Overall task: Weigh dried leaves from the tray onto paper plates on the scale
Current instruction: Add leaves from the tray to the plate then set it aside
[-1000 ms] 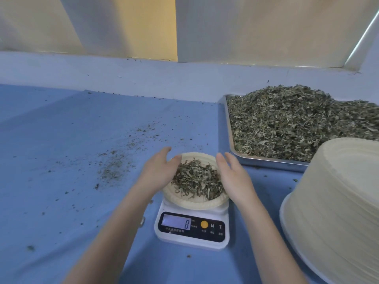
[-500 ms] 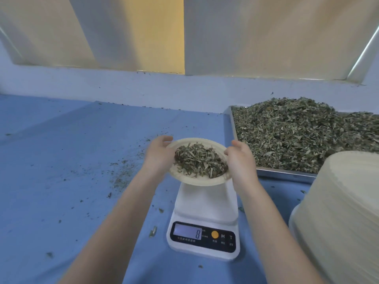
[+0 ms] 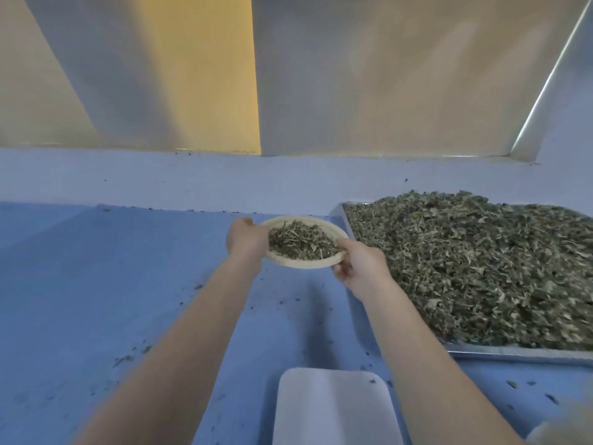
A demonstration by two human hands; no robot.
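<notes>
A cream paper plate with a small heap of dried leaves is held in the air, well beyond the scale. My left hand grips its left rim and my right hand grips its near right rim. The white scale stands bare at the bottom of the view; its display is out of frame. To the right lies the metal tray, piled high with dried leaves.
The table is covered in blue cloth with scattered leaf crumbs. A pale wall ledge runs behind it. A corner of the stack of paper plates shows blurred at the bottom right.
Both hands lifted the filled plate off the scale and carried it forward, away from me. The view tilted up, so the scale's display and most of the plate stack left the frame.
</notes>
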